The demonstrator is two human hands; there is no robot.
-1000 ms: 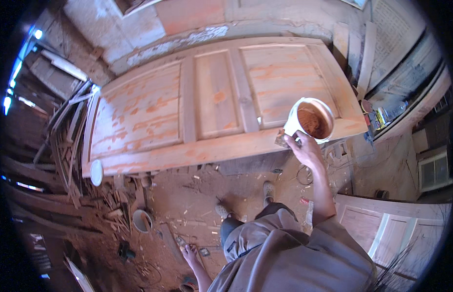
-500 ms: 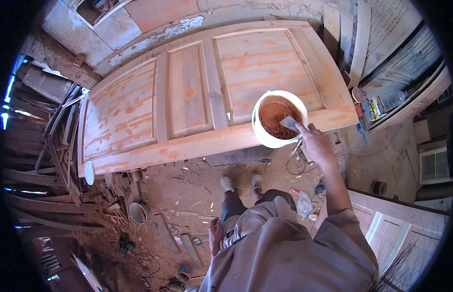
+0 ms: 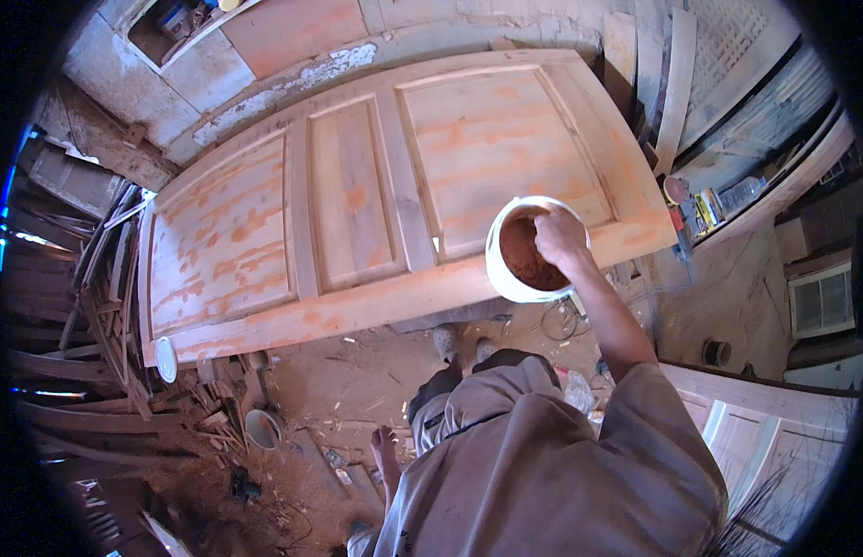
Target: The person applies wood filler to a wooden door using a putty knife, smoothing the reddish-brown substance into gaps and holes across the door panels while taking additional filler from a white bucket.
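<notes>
A white bucket [image 3: 498,278] of orange-brown putty [image 3: 526,251] rests on the near edge of a wooden panel door [image 3: 422,269], towards its right end. My right hand [image 3: 559,239] reaches over the bucket's mouth, closed around a putty knife; the knife itself is hidden by the hand and inside the bucket. Orange putty smears and patches cover the door's panels and near rail. My left hand [image 3: 385,449] hangs low beside my body, away from the door, with its fingers apart and holding nothing.
A round white lid [image 3: 167,360] sits at the door's near left corner. Scrap wood [image 3: 111,306] is piled at the left, near a pale bucket [image 3: 263,429] on the floor. Another panel door [image 3: 728,436] stands at the lower right. Bottles and small items [image 3: 714,206] lie beyond the door's right end.
My right hand has moved left and down into the bucket, taking the putty knife out of sight. My left hand has swung out to the left and its fingers have spread.
</notes>
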